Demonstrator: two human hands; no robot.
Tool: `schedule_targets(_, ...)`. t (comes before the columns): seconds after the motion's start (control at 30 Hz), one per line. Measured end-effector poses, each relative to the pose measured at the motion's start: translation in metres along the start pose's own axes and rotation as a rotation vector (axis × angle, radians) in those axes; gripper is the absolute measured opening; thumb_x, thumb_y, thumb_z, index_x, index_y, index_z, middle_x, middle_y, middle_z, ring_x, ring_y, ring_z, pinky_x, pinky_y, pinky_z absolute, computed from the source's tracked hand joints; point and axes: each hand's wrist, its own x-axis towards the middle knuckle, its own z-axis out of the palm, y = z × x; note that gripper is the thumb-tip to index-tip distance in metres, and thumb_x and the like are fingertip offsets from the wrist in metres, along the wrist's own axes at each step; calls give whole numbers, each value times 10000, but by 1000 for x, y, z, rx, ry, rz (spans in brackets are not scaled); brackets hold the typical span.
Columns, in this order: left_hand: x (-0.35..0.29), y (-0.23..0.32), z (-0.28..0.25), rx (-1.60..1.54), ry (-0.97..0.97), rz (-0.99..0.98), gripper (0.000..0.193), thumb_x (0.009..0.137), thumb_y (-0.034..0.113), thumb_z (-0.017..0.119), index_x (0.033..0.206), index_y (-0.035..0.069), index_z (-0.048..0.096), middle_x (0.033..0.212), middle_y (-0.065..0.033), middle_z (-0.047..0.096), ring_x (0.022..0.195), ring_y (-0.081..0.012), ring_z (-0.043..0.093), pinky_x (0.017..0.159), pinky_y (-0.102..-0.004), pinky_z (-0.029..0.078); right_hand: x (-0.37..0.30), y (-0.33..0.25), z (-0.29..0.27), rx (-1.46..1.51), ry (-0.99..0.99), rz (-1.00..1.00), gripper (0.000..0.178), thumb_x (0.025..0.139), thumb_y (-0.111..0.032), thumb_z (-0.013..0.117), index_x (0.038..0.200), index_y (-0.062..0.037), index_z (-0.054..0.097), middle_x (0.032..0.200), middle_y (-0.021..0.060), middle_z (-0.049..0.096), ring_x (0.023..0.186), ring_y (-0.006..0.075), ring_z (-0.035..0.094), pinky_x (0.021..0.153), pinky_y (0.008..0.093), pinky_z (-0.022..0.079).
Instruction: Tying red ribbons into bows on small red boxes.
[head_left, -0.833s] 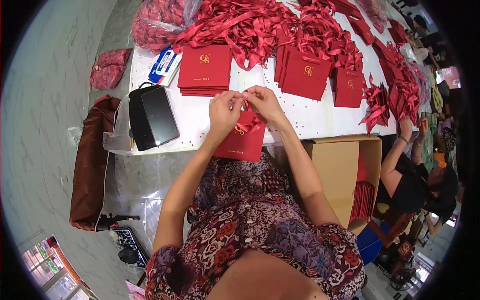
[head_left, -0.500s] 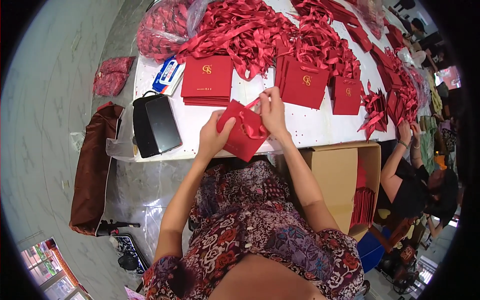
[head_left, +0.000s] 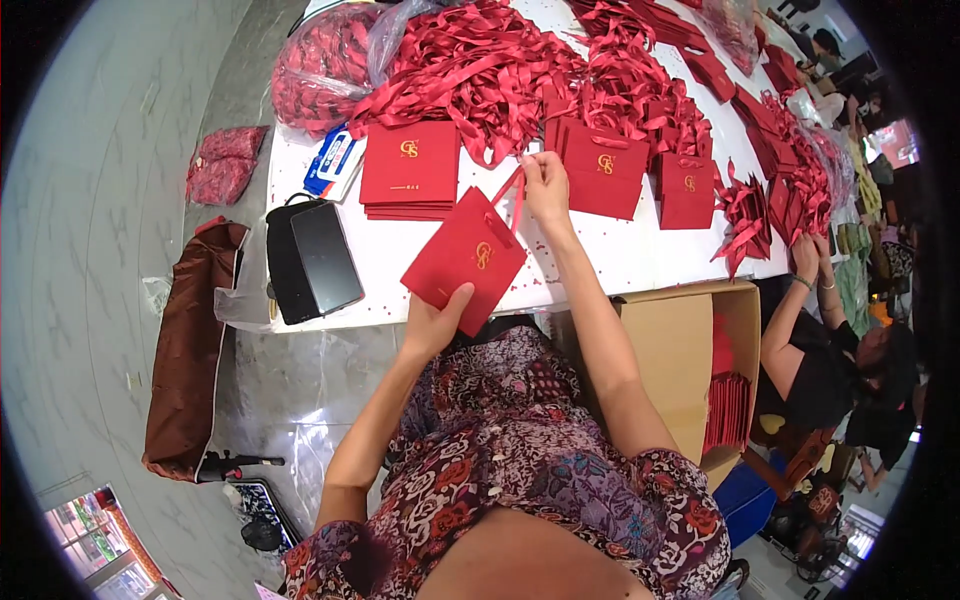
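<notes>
A small red paper gift bag (head_left: 462, 265) with a gold emblem lies tilted in my left hand (head_left: 438, 325), thumb on its front, fingers behind it. From its upper edge a red ribbon (head_left: 511, 205) runs up to my right hand (head_left: 546, 188), whose fingertips pinch it. Just beyond the held bag sits a stack of flat red bags (head_left: 411, 165) without visible ribbons. Right of my right hand, several red bags with ribbon handles (head_left: 603, 165) lie overlapped, and a smaller group (head_left: 687, 195) lies beside them.
A heap of red ribbons (head_left: 490, 65) covers the table's far side. At left are a phone (head_left: 330, 255) on a black pouch, a wipes packet (head_left: 335, 160) and a plastic sack (head_left: 320, 70). A cardboard box (head_left: 665, 360) stands by my right arm; a co-worker (head_left: 820, 340) works at right.
The held bag has turned so its emblem faces up, and has shifted slightly left. My right hand has moved up a little, and the ribbon now stretches away from the bag's face.
</notes>
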Motion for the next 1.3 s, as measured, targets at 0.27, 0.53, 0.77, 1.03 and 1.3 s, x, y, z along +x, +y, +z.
schedule_targets(0.27,-10,29,-12,491,35,255,466,800,-6,709,1244,26,569,1080,-123,641,994,-264,620,869,-349,501,6,-22,10,-14,-155,189,295,967,-280,599,960,13,633,732,60,674,631,138,669,550,294,520)
schedule_targets(0.53,-18,-14,-8,1223,-175,503,753,590,-19,725,1307,94,523,1288,-141,492,1220,-368,466,1020,-472,383,26,0,27,-228,-107,79,309,873,-302,666,746,-21,676,572,47,652,526,141,661,571,296,506)
schedule_targets(0.77,-14,-13,-1,1212,-188,401,907,583,137,838,1403,113,449,1361,-141,441,1249,-370,433,1023,-491,374,-16,-11,-8,-301,-117,20,330,837,-328,734,729,-23,672,557,56,623,509,165,615,547,328,464)
schedule_targets(1.03,24,-13,8,876,-60,427,431,882,302,717,1200,19,649,1091,-149,624,1026,-293,589,900,-359,473,-57,-11,-46,-323,-167,57,346,862,-306,738,716,-5,649,587,30,601,499,98,525,494,298,404)
schedule_targets(1.3,109,-10,31,-275,-74,-492,240,971,324,628,968,86,664,906,-20,671,813,-129,649,727,-290,561,-80,-35,-51,23,-403,168,258,920,-213,712,759,-30,627,582,-37,555,529,17,486,481,200,361)
